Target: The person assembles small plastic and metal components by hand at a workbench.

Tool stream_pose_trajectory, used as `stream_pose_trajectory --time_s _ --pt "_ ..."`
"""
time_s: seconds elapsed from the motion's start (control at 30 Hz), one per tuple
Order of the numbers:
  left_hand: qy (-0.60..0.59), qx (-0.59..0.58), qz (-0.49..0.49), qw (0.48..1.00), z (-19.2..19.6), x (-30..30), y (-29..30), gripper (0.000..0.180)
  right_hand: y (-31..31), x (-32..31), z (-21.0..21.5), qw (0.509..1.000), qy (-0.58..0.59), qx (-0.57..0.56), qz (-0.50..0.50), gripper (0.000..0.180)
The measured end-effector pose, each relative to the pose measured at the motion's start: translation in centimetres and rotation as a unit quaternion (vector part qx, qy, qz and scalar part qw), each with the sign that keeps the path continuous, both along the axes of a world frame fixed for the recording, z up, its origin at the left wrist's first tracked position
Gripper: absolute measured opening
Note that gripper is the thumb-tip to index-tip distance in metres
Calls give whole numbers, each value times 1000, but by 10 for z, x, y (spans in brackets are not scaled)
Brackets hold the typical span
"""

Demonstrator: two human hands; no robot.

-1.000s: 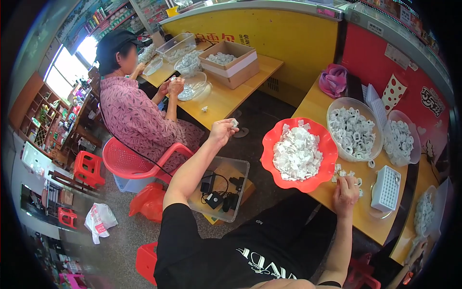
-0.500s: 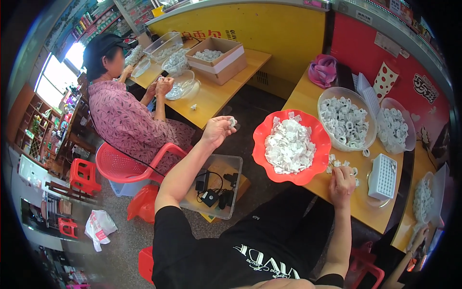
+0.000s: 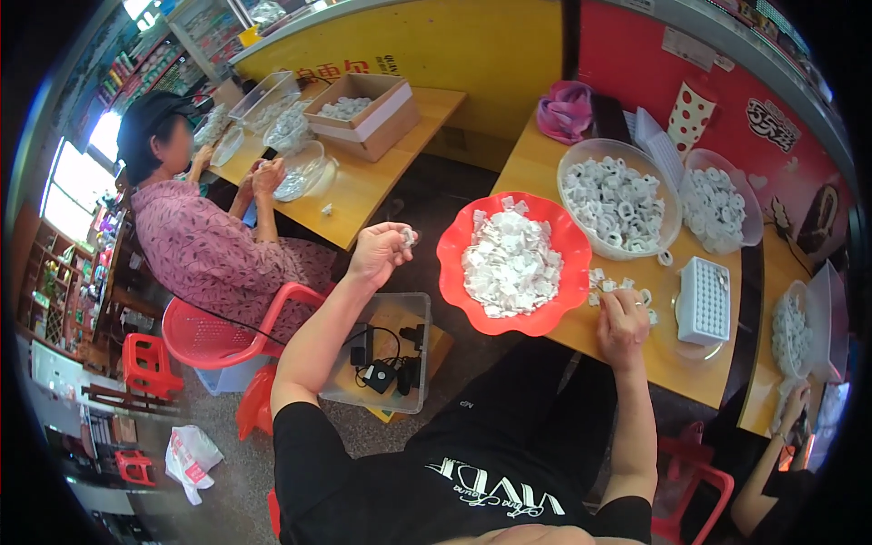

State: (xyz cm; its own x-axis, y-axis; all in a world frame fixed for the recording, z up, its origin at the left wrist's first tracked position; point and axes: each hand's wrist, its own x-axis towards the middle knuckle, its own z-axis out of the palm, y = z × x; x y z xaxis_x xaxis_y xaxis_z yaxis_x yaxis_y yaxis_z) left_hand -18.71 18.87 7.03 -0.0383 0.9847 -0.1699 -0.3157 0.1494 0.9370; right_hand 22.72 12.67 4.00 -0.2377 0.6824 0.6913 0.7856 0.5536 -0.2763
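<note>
My left hand [image 3: 380,255] is raised over the gap between the two tables, its fingers closed round a small white plastic piece [image 3: 408,238]. At the near part of the right table, my right hand [image 3: 624,327] has its fingers bent down among loose white pieces [image 3: 599,283]. Whatever its fingertips grip is hidden. Just left of that hand is a red scalloped bowl [image 3: 451,277], heaped with small flat white plastic pieces [image 3: 511,263]. Behind it, a clear round tub [image 3: 670,238] contains many white plastic rings [image 3: 619,202].
On the right table [image 3: 536,150] are a white gridded rack [image 3: 704,300], another tub of rings [image 3: 724,209] and a pink cloth [image 3: 564,113]. At left, a seated person [image 3: 209,222] works beside a cardboard box [image 3: 363,123]. A clear bin with black adapters [image 3: 377,374] stands low between us.
The whole scene has shifted left in view. My left hand still holds the small piece aloft, turned slightly. My right hand stays at the loose pieces.
</note>
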Motion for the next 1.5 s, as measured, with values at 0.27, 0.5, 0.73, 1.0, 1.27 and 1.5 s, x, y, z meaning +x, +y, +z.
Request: stream_pose_trajectory --time_s 0.27,0.5,0.73,1.0,1.27,1.5 --pt "23 15 -29 999 4 9 4 10 1 2 1 1000 17 -1 -3 19" --pt "24 2 -33 999 1 11 3 11 -3 5 5 995 5 95 23 23" --pt "7 -1 -52 999 9 14 22 16 -37 5 -5 977 -131 151 76 26" --pt "39 17 -148 988 25 71 115 15 -32 7 -9 992 -44 108 48 29" --pt "129 17 -145 981 31 136 168 15 -33 8 -9 997 -48 58 10 22" --pt "284 -1 -275 918 18 158 201 13 -32 8 -7 998 -55 29 13 22"
